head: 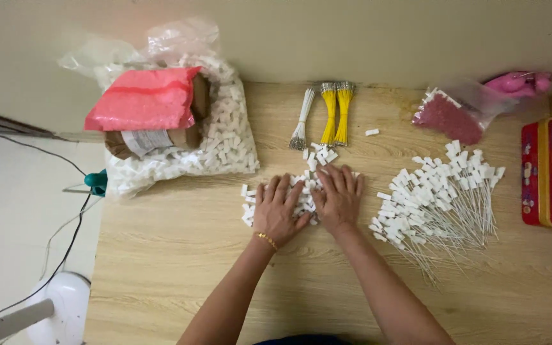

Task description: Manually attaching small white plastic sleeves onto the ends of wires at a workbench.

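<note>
The loose white connectors (301,191) are being gathered under the flat left hand (279,211) and right hand (338,199), fingers spread and gripping nothing, and are best being swept inward from the wired pile (439,204) at three o'clock on the desk (180,268)

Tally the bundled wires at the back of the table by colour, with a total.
White wire bundle: 1
Yellow wire bundles: 2
Total: 3 bundles

They lie side by side beyond both hands, which rest flat on loose white plastic pieces.
</note>
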